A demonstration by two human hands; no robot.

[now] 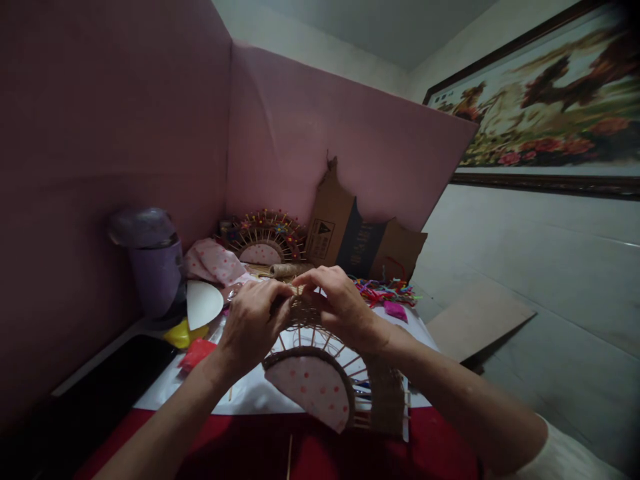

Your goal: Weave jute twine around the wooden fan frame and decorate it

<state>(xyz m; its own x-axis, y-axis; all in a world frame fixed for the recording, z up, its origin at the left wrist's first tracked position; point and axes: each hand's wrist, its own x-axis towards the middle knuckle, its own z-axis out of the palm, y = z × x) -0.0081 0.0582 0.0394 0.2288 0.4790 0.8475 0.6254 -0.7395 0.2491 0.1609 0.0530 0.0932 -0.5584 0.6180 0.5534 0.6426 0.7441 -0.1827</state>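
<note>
A half-round woven fan-shaped piece point(387, 393) stands tilted before me, with thin sticks spreading out from a half-disc of pink cloth with red dots point(310, 387). Brown cord is woven through the sticks along its outer band. My left hand point(257, 320) pinches the top of that band from the left, fingers bent around its edge. From the right, my right hand point(340, 303) closes its fingertips on the same top edge, almost touching the left fingers. The exact strand between the fingertips is too small to make out.
A similar finished-looking fan point(260, 250) with colourful beads stands at the back, beside torn cardboard point(345, 230). Left are a purple bin point(157, 273), a white paper piece point(204, 305), yellow point(185, 333) and red packets point(197, 353). Coloured cords point(383, 291) lie back right.
</note>
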